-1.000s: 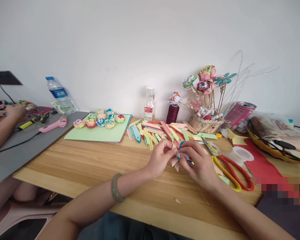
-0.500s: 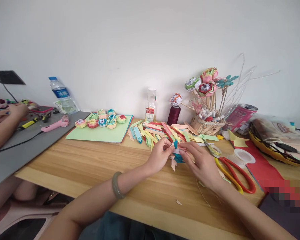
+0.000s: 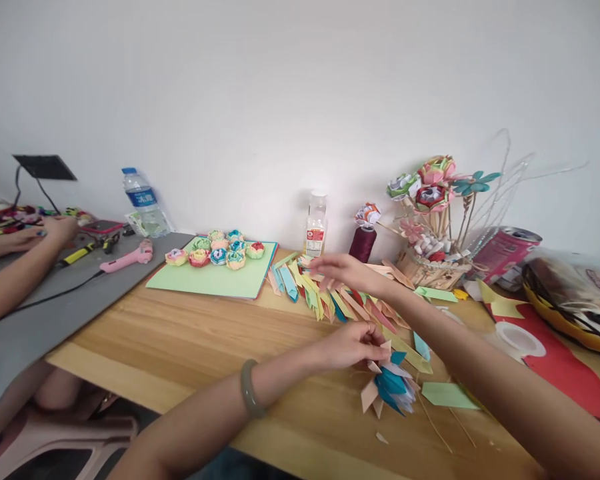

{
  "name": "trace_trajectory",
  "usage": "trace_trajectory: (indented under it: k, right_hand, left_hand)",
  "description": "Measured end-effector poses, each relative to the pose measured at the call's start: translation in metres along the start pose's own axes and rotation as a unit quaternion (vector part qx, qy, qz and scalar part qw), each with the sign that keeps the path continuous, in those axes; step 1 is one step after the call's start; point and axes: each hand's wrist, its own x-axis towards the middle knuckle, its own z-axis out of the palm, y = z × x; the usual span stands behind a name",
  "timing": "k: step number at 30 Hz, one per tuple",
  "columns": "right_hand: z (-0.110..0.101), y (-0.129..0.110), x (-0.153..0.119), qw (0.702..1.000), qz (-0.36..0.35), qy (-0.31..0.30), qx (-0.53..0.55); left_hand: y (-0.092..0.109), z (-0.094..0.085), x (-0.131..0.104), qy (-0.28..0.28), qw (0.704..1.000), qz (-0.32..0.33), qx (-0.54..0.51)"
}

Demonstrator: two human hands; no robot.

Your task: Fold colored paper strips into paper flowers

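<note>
A bunch of folded paper petals (image 3: 393, 388), blue, lavender and peach, is pinched in my left hand (image 3: 356, 343) low over the table. Its points fan downward and outward. My right hand (image 3: 350, 272) reaches across to the far side, palm down, with fingers stretched out and nothing visible in them. Beneath it spreads a heap of folded paper strips (image 3: 347, 303) in yellow, peach, green, red and blue; my right hand hides part of the heap. Whether its fingertips touch the strips I cannot tell. Thin strings (image 3: 435, 423) lie beside the bunch.
Several finished paper flowers (image 3: 219, 257) sit on green paper (image 3: 205, 283). Behind the heap stand a clear bottle (image 3: 316, 227), a maroon thread spool (image 3: 363, 245) and a basket of paper flowers (image 3: 433, 270). At left, another person's hands (image 3: 55, 230) work near a pink glue gun (image 3: 127, 259).
My right hand has left the bunch and moved up and left over the strips. My left hand keeps the bunch, now lower and nearer. The view has shifted slightly left.
</note>
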Motion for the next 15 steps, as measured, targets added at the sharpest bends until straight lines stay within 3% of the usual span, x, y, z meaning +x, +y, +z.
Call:
trace_trajectory:
  k: [2, 4, 9, 15]
  right_hand:
    - [0.003, 0.000, -0.031, 0.993, -0.032, -0.097, -0.058]
    - [0.002, -0.002, -0.061, 0.987, -0.049, -0.105, -0.109]
    - [-0.014, 0.005, -0.103, 0.982, -0.031, -0.013, -0.186]
    - [-0.027, 0.034, -0.110, 0.964, -0.026, 0.081, -0.253]
  left_hand:
    - [0.000, 0.002, 0.000, -0.004, 1.000, 0.014, 0.002]
    - [-0.001, 0.006, -0.002, -0.015, 0.999, 0.024, 0.019]
    - [-0.004, 0.015, -0.004, -0.047, 0.999, 0.022, 0.012]
    - [-0.007, 0.014, -0.004, -0.025, 0.998, 0.042, 0.050]
